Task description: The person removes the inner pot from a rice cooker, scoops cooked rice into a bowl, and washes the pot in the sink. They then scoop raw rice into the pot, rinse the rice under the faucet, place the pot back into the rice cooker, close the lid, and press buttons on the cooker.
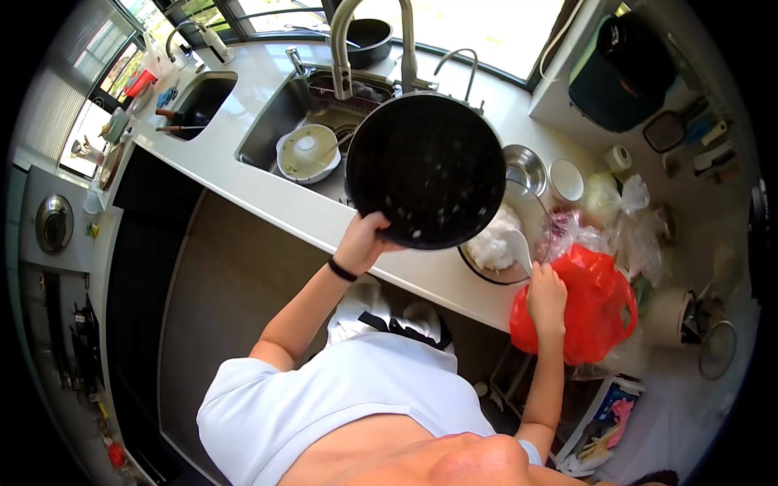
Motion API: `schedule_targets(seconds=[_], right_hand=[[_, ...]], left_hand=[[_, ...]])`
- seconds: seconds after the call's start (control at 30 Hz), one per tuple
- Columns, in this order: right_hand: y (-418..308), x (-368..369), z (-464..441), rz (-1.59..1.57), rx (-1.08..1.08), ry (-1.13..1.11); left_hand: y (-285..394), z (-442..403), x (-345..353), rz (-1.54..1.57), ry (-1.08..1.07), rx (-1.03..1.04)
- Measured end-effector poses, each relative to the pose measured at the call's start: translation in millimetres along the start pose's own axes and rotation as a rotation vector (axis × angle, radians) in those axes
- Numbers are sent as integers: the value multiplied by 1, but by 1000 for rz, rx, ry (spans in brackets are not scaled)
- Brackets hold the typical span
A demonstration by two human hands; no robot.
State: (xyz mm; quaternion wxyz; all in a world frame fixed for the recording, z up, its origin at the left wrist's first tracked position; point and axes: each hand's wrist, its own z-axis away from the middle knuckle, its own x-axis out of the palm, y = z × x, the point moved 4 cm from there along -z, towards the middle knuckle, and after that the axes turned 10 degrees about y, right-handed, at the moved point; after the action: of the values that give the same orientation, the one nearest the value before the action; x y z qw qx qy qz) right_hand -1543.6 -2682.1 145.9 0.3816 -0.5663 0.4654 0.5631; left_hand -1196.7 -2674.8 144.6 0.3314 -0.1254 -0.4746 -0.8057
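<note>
My left hand [363,245] grips the near left rim of a black pot [425,166], which is tilted so that its inside faces me. White grains or bits cling to its dark inner wall. In my right hand [547,301] is a white rice paddle [519,249], its blade in a mound of white rice [493,243]. That rice lies in a clear glass bowl [545,217] on the counter, partly hidden behind the pot. A red plastic bag [585,312] is right beside my right hand.
The sink [263,134] holds a white lidded pot [309,154]. Over it arches a tall faucet [340,57]. On the counter [243,190] stand a metal bowl [525,168], a white cup [566,180] and clear plastic bags [640,235]. Another black pan [369,40] sits by the window.
</note>
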Motion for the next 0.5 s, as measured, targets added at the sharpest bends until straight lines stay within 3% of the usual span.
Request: schedule_targets(seconds=[0.03,0.13,0.23,0.33,0.4,0.43,0.5], right_hand=[[-6,-1,-5,37,12,-45],[-45,-37,-34,94,111,106],[-126,-75,-115,-95,-47,336],[-190,-38,-226,-164,-160,444],[-219,-4,-298,149,-193,448],[-228,12,-329,340,-177,348],[-219,49,-368,531,-56,256]], left_hand=[[5,-1,-19,-19,27,-40],[23,-10,-75,7,12,-201],[45,-30,-129,42,-49,-351],[78,-52,-173,38,-24,-434],[101,-65,-198,20,-23,-396],[109,-74,-215,6,-29,-381],[133,-84,-229,-29,-14,-341]])
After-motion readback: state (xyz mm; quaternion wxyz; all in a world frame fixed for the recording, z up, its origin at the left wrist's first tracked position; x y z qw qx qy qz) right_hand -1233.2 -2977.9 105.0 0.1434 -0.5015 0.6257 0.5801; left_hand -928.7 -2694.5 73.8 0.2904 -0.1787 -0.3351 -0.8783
